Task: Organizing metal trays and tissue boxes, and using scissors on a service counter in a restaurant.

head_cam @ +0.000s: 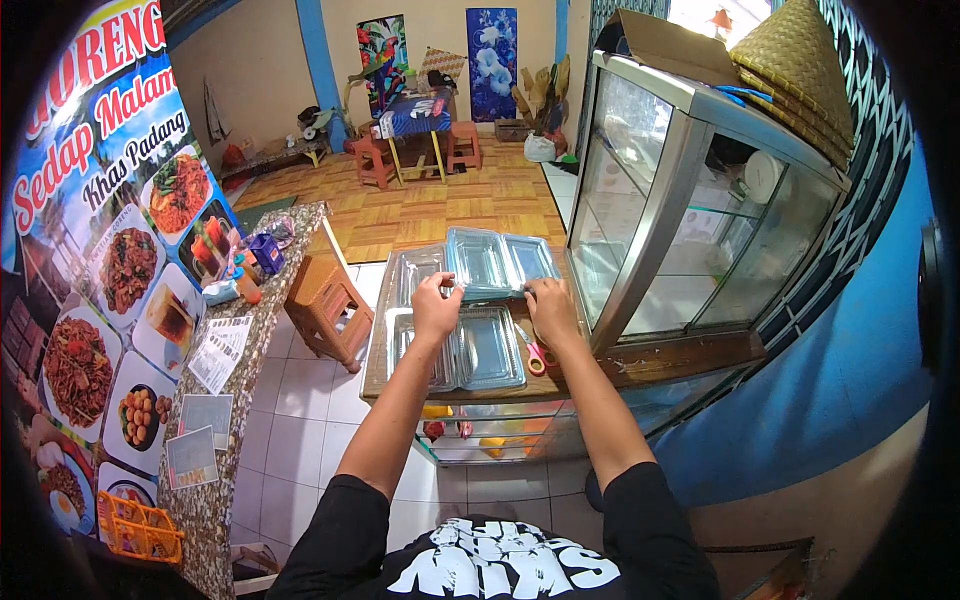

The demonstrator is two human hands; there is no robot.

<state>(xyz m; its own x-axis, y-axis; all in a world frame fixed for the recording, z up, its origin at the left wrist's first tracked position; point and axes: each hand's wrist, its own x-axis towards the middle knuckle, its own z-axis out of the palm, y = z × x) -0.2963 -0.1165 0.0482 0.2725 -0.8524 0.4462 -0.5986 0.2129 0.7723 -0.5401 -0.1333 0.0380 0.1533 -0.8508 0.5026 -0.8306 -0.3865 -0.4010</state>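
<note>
A stack of opened clear plastic food containers (484,259) lies on the far part of the wooden counter (480,395). My left hand (436,306) grips the stack's near left corner, with its thumb along the edge. At the near right corner, my right hand (551,309) holds the rim with bent fingers. Closer to me, another clear plastic container (491,349) lies open and flat, partly hidden by my left forearm. One more clear container (418,270) is at the far left. Scissors with pink-and-orange handles (535,358) rest just left of my right wrist.
A glass display cabinet (637,195) stands directly right of the counter, with woven conical covers (795,67) on top. A brown plastic stool (326,311) is to the left, beside a speckled stone-look counter (259,341) holding bottles and papers. A printed food banner (105,247) hangs beyond.
</note>
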